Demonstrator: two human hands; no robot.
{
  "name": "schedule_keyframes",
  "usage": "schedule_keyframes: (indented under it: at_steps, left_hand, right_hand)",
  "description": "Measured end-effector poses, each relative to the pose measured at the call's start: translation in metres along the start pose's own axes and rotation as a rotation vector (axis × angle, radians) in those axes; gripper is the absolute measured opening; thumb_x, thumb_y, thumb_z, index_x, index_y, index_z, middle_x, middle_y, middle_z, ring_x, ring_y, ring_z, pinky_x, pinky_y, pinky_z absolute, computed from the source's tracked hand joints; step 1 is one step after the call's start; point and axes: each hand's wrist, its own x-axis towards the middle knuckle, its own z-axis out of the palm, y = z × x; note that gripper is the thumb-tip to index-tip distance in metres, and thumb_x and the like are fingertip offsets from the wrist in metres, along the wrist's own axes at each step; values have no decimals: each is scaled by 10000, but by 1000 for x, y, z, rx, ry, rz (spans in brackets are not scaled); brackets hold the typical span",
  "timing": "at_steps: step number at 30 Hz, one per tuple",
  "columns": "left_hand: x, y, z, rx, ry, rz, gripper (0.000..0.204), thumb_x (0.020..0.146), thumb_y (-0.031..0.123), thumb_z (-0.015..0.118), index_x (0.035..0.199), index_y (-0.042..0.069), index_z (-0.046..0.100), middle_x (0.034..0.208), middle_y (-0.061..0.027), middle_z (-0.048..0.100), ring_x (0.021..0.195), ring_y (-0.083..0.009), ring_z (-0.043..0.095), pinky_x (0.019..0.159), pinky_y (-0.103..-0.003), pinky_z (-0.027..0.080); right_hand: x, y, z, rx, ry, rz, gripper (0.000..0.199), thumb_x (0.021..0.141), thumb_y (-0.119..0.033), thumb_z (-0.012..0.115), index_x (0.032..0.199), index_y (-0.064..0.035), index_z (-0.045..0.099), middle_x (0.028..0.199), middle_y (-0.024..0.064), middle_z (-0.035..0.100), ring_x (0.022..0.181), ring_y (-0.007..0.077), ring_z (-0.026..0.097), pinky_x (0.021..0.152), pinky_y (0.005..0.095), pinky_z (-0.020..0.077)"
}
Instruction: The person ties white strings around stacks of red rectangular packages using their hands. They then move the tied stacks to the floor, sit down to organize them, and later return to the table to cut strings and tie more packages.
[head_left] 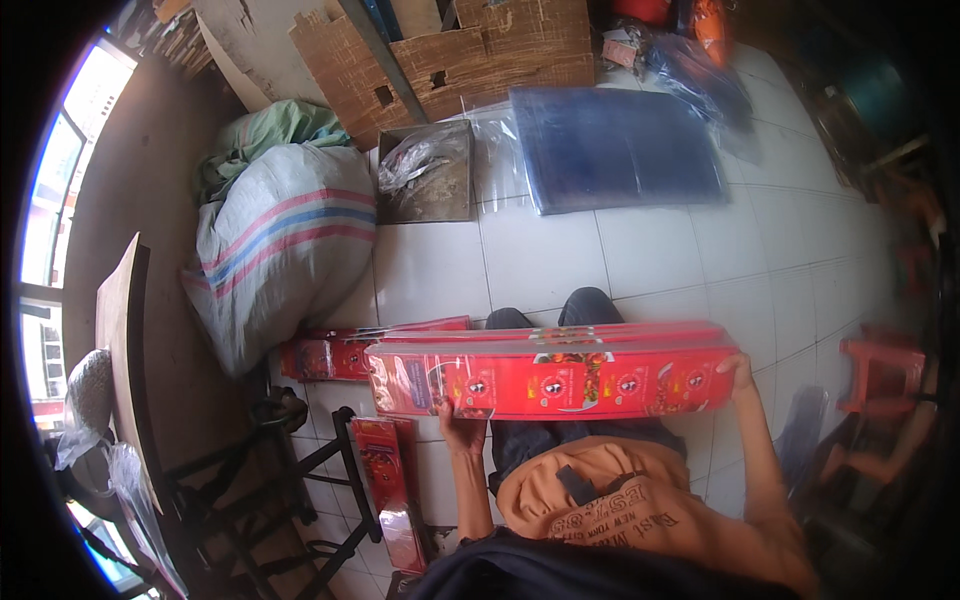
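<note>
A long stack of red printed plastic sheets, with food pictures on it, lies across in front of my body above my lap. My left hand grips its near edge left of the middle, fingers closed and partly hidden by the sheets. At the right end my right hand is closed on the corner of the same stack. Loose clear edges show along the far side of the sheets. A second red stack lies behind its left end, and another red stack rests lower left, near my left forearm.
A big white woven sack with striped bands stands at the left. Beyond lie a shallow tray holding crumpled plastic and a pile of blue plastic sheets. A black metal frame is lower left; a red stool is at the right.
</note>
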Motion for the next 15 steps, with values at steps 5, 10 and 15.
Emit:
schedule_keyframes:
  at_steps: [5, 10, 15]
  left_hand:
    - [-35, -16, 63, 53, -97, -4, 558, 757, 323, 627, 1230, 94, 441, 1176, -66, 523, 1079, -233, 502, 911, -417, 401]
    - [-59, -24, 113, 175, -113, 80, 598, 757, 357, 606, 1255, 94, 405, 1187, -75, 509, 1086, -230, 501, 884, -404, 429]
    - [-82, 7, 195, 303, -290, 94, 658, 757, 432, 559, 1270, 60, 381, 1234, -102, 467, 1116, -278, 479, 935, -453, 387]
  right_hand:
    - [-49, 32, -52, 135, 153, -39, 597, 483, -107, 513, 1055, 63, 529, 940, 167, 620, 791, 287, 607, 771, 364, 503]
    - [-97, 28, -61, 299, 70, -174, 597, 472, -110, 502, 1035, 84, 536, 943, 188, 622, 795, 305, 613, 780, 380, 506]
    - [-162, -2, -74, 321, 71, -357, 576, 500, -121, 503, 1039, 82, 532, 962, 205, 608, 832, 323, 602, 799, 397, 497]
